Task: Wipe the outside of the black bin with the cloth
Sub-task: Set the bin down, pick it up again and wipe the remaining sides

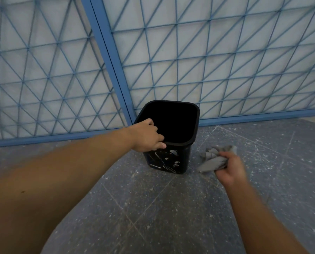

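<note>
A black bin (180, 158) with white smears on its near side stands upright on the floor against a blue gate. My left hand (147, 137) grips the near-left part of its rim, fingers curled over the edge. My right hand (229, 169) is to the right of the bin, a short way off it, closed around a crumpled grey cloth (212, 159). The cloth does not touch the bin. The bin's inside is dark and its bottom cannot be seen.
A blue metal gate (114, 57) with a diagonal grid and pale panels rises right behind the bin. The dark grey tiled floor (162, 208), speckled with white spots, spreads in front and to the right.
</note>
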`<state>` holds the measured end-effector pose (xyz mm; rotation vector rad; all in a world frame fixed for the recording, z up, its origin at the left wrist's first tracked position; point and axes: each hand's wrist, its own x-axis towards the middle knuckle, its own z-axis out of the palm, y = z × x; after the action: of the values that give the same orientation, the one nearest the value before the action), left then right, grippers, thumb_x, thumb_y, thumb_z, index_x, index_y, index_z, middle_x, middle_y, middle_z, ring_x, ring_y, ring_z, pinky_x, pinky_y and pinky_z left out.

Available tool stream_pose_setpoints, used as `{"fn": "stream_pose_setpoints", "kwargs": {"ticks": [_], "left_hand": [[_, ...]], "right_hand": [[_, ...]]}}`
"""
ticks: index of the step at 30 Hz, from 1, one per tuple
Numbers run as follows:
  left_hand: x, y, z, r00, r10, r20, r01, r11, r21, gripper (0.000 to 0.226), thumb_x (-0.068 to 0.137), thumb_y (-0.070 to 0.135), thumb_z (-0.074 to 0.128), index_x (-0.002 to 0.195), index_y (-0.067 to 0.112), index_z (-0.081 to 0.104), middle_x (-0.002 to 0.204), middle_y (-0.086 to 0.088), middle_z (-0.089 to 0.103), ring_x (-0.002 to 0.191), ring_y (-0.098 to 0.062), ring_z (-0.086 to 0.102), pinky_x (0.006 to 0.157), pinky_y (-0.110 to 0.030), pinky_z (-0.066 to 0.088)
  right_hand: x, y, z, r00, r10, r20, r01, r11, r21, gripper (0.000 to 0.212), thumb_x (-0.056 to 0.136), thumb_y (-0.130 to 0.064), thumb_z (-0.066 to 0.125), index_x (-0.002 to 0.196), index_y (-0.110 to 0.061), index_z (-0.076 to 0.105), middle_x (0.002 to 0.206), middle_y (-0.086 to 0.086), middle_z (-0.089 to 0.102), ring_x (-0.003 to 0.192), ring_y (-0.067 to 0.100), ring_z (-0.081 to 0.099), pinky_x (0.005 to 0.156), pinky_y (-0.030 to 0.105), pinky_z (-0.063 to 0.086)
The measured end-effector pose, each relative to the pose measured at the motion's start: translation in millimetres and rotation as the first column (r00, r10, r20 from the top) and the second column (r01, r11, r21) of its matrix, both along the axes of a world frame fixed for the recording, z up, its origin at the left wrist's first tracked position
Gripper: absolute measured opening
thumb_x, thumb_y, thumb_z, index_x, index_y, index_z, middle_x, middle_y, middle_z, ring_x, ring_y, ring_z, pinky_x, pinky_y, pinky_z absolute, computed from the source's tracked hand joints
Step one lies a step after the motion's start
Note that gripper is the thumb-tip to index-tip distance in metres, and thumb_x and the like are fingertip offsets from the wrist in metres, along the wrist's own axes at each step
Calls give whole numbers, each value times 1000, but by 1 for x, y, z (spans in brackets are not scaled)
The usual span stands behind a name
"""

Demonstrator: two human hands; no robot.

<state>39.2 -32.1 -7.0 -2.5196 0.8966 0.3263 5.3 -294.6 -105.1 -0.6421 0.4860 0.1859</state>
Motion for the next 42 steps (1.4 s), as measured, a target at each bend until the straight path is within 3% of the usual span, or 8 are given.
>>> {"fn": "stream_pose_setpoints", "kwargs": {"ticks": [8,12,16,21,28,31,35,42], "left_hand": [[5,-44,-19,972,68,226,-23,980,-196,42,103,45,22,82,22,50,80,-2,66,64,-19,42,81,-39,28],[20,-71,-22,934,327,144,-250,885,-392,38,101,45,31,81,19,51,82,-2,62,87,-27,61,83,-40,32],[31,-82,-17,878,459,-136,-461,736,-495,51,94,65,33,99,25,65,99,4,66,99,-21,57,89,-43,32],[11,-84,-18,888,426,-170,-459,821,-339,87,60,99,25,99,29,60,89,12,60,80,-12,54,74,-36,41],[-6,-109,-40,861,442,-252,-509,752,-420,36,97,51,37,77,22,47,78,0,54,69,-16,54,57,-32,37],[-13,-99,-43,852,456,-258,-523,723,-451,34,97,47,37,80,20,50,77,-1,57,71,-20,57,67,-38,48],[-24,-87,-46,820,496,-286,-571,668,-478,35,98,44,39,85,17,58,76,-2,62,71,-20,61,73,-41,54],[-26,-92,-42,833,455,-316,-554,671,-494,44,101,41,38,75,12,58,67,-6,61,63,-23,61,67,-44,53]], "right_hand": [[4,-24,-9,998,-67,-22,66,998,-16,27,98,-11,37,119,-6,54,100,13,58,83,24,59,78,39,53],[3,-28,-13,999,-40,13,41,998,-47,25,98,-13,37,116,-6,54,93,14,59,65,26,66,63,39,59],[3,-32,-23,999,-36,-20,33,994,-103,39,96,-13,41,132,-2,53,95,17,56,76,29,58,78,44,51],[5,-24,-31,996,-27,-85,11,984,-179,31,93,-13,44,119,-7,58,83,13,61,71,24,59,67,36,50],[-2,-1,-51,982,1,-189,-66,939,-337,10,86,-15,54,84,-11,63,84,17,65,79,31,60,76,42,50],[-3,3,-64,976,-23,-217,-66,917,-394,21,86,-16,56,93,0,68,90,21,64,86,33,60,84,48,50],[-15,8,-87,977,-14,-214,-90,878,-470,33,88,-17,58,115,2,64,96,15,64,85,28,59,64,32,44],[0,57,-98,981,32,-193,-73,975,-210,29,96,-20,47,91,-13,75,77,1,76,75,13,71,63,24,53]]}}
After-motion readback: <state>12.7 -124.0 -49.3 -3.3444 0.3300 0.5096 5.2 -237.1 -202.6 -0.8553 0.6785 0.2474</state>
